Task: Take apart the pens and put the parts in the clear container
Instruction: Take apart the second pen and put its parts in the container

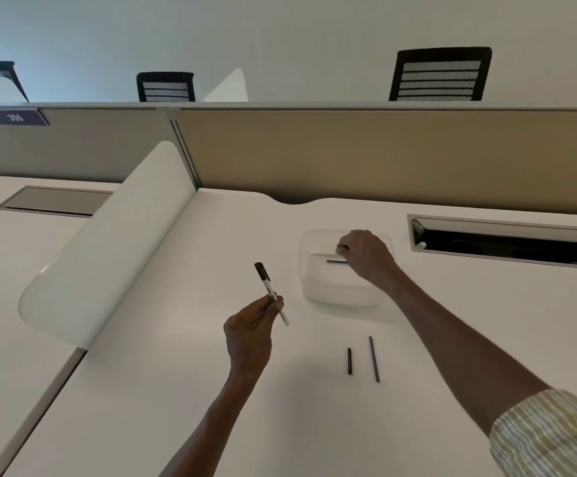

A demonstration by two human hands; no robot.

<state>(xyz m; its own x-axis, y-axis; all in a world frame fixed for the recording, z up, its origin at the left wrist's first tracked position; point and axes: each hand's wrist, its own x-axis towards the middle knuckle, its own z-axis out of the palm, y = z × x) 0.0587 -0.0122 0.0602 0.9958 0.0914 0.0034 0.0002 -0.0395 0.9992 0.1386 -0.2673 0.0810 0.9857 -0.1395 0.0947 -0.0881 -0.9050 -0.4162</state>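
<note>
Holding a pen (271,293) in left hand (249,333); right hand (366,254) seemingly inside clear container (340,297)

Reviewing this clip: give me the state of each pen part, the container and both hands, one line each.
Pen: capped, held up off the desk.
Left hand: closed on the pen.
Right hand: over the clear container, fingers curled; grip unclear.
Clear container: open, upright on the desk.
Thin dark rod: in the container area by the right hand.
Short black piece: lying on the desk.
Long dark rod: lying on the desk.
</note>
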